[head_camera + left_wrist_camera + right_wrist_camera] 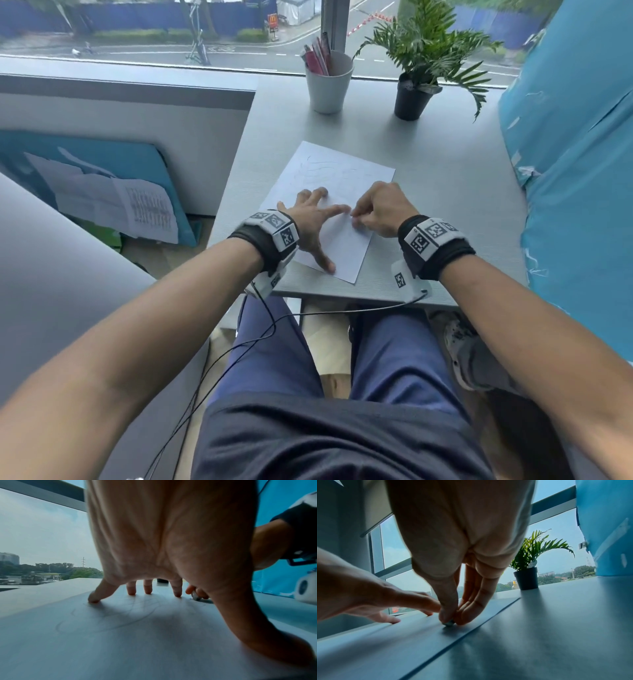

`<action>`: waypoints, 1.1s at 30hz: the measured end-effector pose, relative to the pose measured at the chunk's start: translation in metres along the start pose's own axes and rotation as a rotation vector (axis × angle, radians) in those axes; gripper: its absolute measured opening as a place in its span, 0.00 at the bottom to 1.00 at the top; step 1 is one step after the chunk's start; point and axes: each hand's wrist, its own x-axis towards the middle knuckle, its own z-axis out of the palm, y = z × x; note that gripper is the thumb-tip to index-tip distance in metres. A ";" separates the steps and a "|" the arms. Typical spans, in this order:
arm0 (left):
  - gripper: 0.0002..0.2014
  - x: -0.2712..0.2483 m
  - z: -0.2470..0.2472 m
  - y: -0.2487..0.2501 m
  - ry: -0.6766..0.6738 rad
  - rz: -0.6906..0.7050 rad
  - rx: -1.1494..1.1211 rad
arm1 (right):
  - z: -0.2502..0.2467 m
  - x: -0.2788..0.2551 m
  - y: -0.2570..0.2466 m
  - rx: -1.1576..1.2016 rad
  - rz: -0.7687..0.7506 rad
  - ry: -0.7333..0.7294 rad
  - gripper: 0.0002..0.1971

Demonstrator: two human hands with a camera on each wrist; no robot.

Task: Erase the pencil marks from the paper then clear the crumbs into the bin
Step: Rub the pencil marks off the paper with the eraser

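Seated at a grey desk (445,178) beside a window. White sheet of paper (346,240) lying flat and turned at an angle on the near half of the desk, its near corner close to the desk's near edge; faint curved pencil marks (318,164) visible on its far part, and looping lines (109,616) seen from the left wrist under the palm. Left hand (310,219) spread flat on the left part of the sheet, fingers straight and apart, fingertips (93,599) and thumb pressing the paper down. Right hand (380,209) just right of the left index finger, fingers bunched together with thumb against fingertips, pinching a small eraser (449,623) whose lower end touches the paper near the sheet's right edge; same eraser (195,596) showing as a small pale stub from the left wrist. Both wrists wearing dark bands with white marker-tagged camera units, cables trailing down over the lap. At the far side of the desk, a white cup of pens and pencils (327,82) and, to its right, a small potted plant (416,92) in a black pot, both well apart from the sheet. Blue sheeting (575,171) along the right side of the desk. Printed papers (150,212) leaning low at the left, beyond the desk edge.
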 end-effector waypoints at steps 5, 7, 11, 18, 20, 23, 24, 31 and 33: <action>0.73 0.003 -0.011 0.012 -0.104 -0.036 0.024 | 0.003 -0.013 -0.010 -0.043 -0.113 -0.194 0.07; 0.74 0.003 -0.012 0.014 -0.113 -0.032 0.024 | -0.005 -0.001 -0.001 -0.033 -0.066 -0.135 0.05; 0.75 0.004 -0.010 0.013 -0.118 -0.027 0.012 | -0.007 -0.002 0.003 -0.014 -0.044 -0.083 0.04; 0.75 0.005 -0.009 0.010 -0.132 -0.005 0.022 | -0.014 0.006 0.010 -0.029 -0.011 -0.052 0.04; 0.75 0.005 -0.008 0.010 -0.141 -0.015 0.031 | -0.003 -0.006 0.000 -0.045 -0.074 -0.141 0.03; 0.75 0.006 -0.009 0.008 -0.150 -0.018 0.043 | 0.008 -0.025 -0.013 -0.024 -0.154 -0.303 0.02; 0.75 0.006 -0.010 0.009 -0.152 -0.015 0.042 | 0.005 -0.019 -0.007 -0.020 -0.117 -0.241 0.03; 0.69 0.007 -0.001 0.007 0.006 0.023 0.015 | -0.014 0.005 0.015 -0.039 -0.017 -0.073 0.05; 0.70 0.011 0.002 -0.003 0.012 0.120 -0.053 | -0.013 0.007 0.010 -0.048 -0.034 -0.067 0.04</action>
